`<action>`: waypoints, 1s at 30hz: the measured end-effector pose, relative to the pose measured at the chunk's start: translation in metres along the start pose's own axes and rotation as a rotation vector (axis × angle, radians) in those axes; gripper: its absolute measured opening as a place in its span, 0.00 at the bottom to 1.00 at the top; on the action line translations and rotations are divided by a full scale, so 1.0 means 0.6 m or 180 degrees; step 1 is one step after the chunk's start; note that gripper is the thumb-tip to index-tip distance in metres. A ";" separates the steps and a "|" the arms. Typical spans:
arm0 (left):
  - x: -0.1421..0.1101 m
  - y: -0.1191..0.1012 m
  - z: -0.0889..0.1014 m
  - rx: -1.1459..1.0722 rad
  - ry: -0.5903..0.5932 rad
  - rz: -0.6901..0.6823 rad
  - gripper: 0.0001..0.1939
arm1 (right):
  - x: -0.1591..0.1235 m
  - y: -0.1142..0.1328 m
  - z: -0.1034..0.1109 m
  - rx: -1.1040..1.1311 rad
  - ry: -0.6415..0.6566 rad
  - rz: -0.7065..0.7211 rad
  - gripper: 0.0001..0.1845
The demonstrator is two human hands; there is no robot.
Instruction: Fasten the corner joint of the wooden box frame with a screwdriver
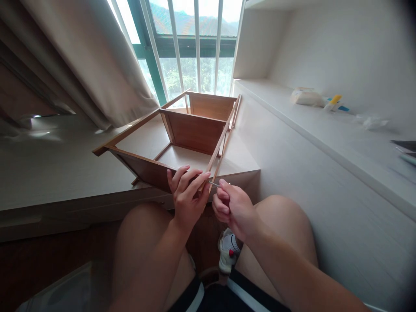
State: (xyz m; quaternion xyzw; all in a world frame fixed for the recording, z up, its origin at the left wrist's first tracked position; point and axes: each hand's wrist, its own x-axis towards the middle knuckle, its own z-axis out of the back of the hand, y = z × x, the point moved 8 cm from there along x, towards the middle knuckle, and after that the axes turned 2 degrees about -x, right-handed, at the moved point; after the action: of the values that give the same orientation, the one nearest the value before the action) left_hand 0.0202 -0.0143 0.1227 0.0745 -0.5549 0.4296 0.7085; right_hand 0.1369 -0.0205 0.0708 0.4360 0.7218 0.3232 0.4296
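Note:
A brown wooden shelf frame (195,130) lies on its side on a pale platform (65,173), with a divider panel across its middle. My left hand (186,195) grips the frame's near corner, fingers wrapped over the panel edge and the thin rail. My right hand (231,206) is closed in a fist round a thin metal tool (213,183), whose tip meets the rail at that corner. Both knees sit below the hands.
A curtain (97,65) hangs at the left of a barred window (195,43). A long white ledge (325,130) on the right carries a small packet (305,96), a yellow-and-blue item (334,102) and clear wrapping (370,122). A white shoe (227,253) shows between my legs.

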 end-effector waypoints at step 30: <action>-0.001 0.001 0.003 -0.0011 0.0032 0.0045 0.11 | 0.015 -0.011 0.013 -0.0436 0.0217 0.0150 0.31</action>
State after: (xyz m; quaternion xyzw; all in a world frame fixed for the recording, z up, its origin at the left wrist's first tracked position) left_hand 0.0184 -0.0150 0.1228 0.0671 -0.5526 0.4339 0.7084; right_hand 0.1392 -0.0144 0.0587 0.4111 0.7017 0.3965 0.4259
